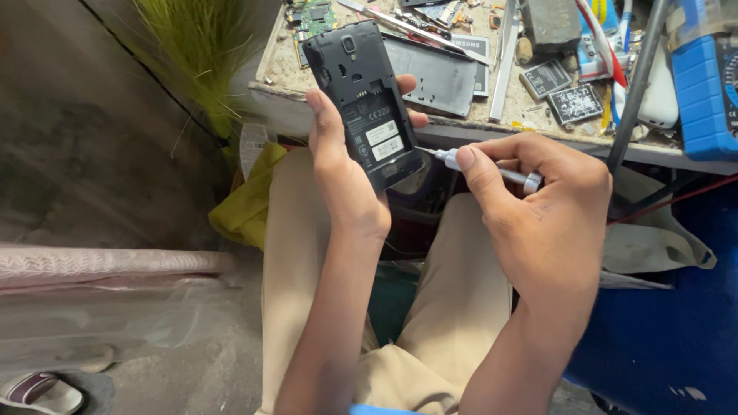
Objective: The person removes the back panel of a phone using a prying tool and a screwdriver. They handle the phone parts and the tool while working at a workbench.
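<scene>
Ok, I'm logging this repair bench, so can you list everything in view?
phone: one, black, back cover off, in the left hand.
screwdriver: one, silver, in the right hand, tip at the phone's lower right edge.
back cover: one, grey, flat on the bench.
batteries: two, dark, on the bench.
circuit board: one, green, bench top left.
meter: one, blue, bench right.
bench: one, cluttered, ahead.
plant: one, green, left.
sandal: one, bottom left.
left hand: fingers around the phone.
right hand: fingers around the screwdriver.

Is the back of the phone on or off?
Off. The phone in the left hand shows its bare black inside with labels; the right hand holds a screwdriver against it.
</scene>
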